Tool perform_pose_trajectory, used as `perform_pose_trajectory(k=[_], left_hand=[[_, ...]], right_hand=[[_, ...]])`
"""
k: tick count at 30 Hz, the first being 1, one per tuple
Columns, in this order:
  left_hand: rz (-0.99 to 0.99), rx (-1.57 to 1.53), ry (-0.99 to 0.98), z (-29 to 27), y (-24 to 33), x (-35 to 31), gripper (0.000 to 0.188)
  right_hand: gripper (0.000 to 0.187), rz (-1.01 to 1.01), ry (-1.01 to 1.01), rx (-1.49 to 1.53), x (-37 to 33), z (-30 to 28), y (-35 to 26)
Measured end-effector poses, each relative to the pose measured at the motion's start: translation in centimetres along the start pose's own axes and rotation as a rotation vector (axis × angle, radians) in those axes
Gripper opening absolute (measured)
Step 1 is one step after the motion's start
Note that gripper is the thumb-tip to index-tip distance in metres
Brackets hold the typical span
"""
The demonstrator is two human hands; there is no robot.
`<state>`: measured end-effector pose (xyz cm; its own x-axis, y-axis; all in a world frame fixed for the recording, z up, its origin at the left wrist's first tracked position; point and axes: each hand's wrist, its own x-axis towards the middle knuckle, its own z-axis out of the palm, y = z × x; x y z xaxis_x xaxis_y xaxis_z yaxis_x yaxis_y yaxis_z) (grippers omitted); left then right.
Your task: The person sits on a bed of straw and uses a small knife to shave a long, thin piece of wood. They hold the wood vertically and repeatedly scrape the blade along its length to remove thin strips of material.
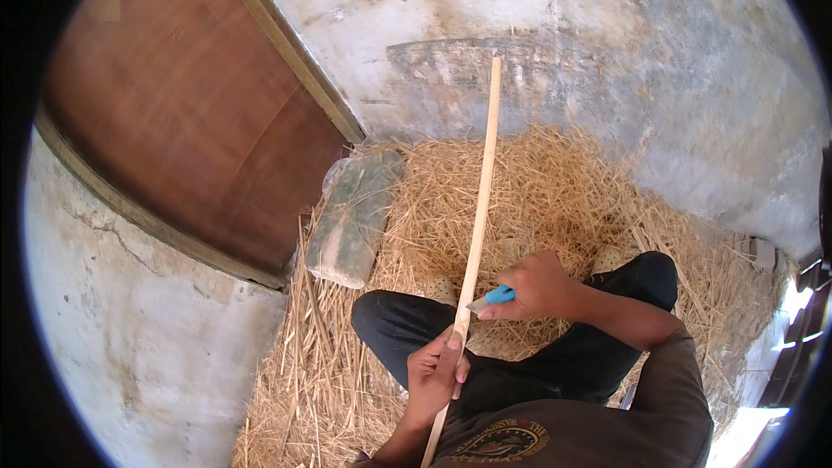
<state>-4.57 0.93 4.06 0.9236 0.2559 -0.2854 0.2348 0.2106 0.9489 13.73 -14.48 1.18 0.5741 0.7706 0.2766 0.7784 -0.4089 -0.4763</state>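
Observation:
A long, pale strip of wood or bamboo [483, 191] runs from my lap up toward the wall, its far end raised. My left hand [435, 368] is closed around its lower part, thumb lying along it. In my right hand [539, 284] is a utility knife [499, 295] with a blue handle, fingers wrapped round it. The short blade meets the strip's right side, just above my left hand. Whether the edge bites into the strip is too small to tell.
Pale shavings and straw [555, 199] cover the floor around my crossed legs [394, 329]. A greenish-grey stone block [355, 221] lies beside the brown door panel [199, 95]. A stained plaster wall [607, 52] rises in front. Slatted boards [802, 321] stand at the far right.

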Motion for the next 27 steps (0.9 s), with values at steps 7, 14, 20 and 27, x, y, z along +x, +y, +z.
perform_pose_trajectory(k=[7, 14, 20, 27], left_hand=[[-0.009, -0.171, -0.047, 0.0, -0.7, -0.4, 0.034], [-0.004, -0.156, -0.047, -0.5, -0.6, -0.6, 0.034], [0.031, 0.035, -0.027, -0.5, 0.2, -1.6, 0.036], [0.055, 0.112, 0.022, -0.5, 0.5, -1.8, 0.034]], right_hand=[[0.066, -0.108, 0.004, -0.092, 0.0, 0.0, -0.7], [0.077, 0.139, 0.015, -0.116, 3.2, -1.2, 1.4], [0.082, 0.203, 0.000, -0.175, 3.4, 0.0, 1.7], [0.074, -0.053, -0.008, -0.179, 2.1, 0.2, -1.1]])
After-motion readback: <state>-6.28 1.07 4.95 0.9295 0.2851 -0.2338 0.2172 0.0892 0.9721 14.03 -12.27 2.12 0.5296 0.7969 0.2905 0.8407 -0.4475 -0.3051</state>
